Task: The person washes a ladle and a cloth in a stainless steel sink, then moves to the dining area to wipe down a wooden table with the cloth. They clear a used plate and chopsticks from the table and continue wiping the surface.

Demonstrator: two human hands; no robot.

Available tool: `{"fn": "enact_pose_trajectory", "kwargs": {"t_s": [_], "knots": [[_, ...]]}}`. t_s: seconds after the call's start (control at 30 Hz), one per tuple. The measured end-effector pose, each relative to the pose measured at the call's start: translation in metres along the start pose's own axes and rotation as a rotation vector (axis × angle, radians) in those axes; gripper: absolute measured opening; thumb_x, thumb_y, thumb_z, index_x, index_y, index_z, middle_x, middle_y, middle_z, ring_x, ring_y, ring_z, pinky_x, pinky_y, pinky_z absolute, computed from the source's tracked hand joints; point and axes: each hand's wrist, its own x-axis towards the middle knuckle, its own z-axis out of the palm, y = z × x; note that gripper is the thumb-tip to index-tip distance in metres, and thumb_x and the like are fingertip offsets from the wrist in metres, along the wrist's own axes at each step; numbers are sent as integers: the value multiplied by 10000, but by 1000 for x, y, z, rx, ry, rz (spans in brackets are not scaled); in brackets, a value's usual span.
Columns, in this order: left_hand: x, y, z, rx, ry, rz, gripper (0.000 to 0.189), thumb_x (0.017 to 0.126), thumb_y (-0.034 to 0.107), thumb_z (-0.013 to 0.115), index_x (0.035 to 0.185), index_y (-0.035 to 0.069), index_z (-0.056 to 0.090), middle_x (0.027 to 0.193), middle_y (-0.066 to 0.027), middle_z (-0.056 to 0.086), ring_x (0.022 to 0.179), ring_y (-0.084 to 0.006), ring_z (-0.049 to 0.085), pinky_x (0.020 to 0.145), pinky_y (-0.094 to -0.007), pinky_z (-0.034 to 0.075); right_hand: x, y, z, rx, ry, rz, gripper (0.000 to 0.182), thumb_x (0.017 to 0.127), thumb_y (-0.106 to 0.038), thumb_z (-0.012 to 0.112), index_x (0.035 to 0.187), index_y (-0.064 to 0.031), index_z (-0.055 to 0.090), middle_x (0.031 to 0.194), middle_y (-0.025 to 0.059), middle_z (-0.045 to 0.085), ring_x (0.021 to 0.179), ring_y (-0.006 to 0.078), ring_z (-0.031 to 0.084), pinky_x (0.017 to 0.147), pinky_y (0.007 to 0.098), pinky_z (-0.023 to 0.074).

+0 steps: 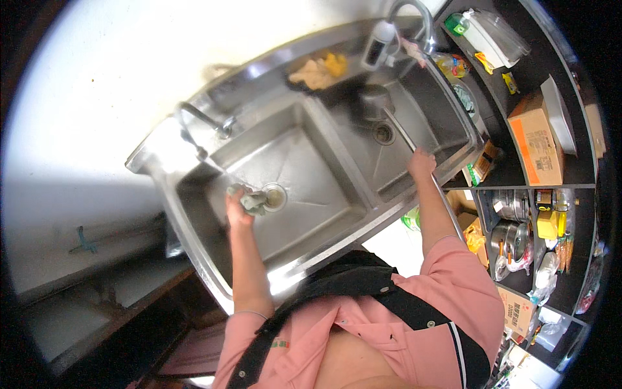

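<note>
My left hand (239, 209) is closed on a bunched grey-green cloth (253, 200), held over the left basin (311, 175) of a stainless steel double sink, close to its drain (275, 196). A curved faucet (206, 116) arches over that basin, and a thin stream seems to fall from it. My right hand (422, 163) grips a long metal handle (401, 129) that runs on past my forearm. At the handle's far end, a round metal vessel, apparently a large ladle (375, 102), rests in the right basin beside the other drain (384, 132).
Yellow and beige cloths (318, 70) lie on the sink's back ledge. A second tall faucet (430, 29) and a white device (379, 44) stand behind the right basin. Dark shelves at right hold a cardboard box (537, 138) and metal pots (510, 238).
</note>
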Motion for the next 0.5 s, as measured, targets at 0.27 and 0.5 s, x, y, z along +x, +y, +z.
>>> {"fn": "enact_pose_trajectory", "kwargs": {"t_s": [0.27,0.5], "knots": [[-33,-26,8,100,141,-51,418,769,21,548,1165,57,420,1044,-124,504,913,-304,539,738,-461,486,21,69,45,297,-11,-165,341,750,-108,559,1065,-18,463,845,215,605,784,360,599,672,465,467],[-63,-22,-9,69,219,0,308,774,16,534,1061,50,427,936,-118,531,827,-283,567,717,-426,494,-73,152,-28,956,-388,-42,320,727,-49,532,1038,7,484,588,62,493,399,140,467,363,285,364]]}}
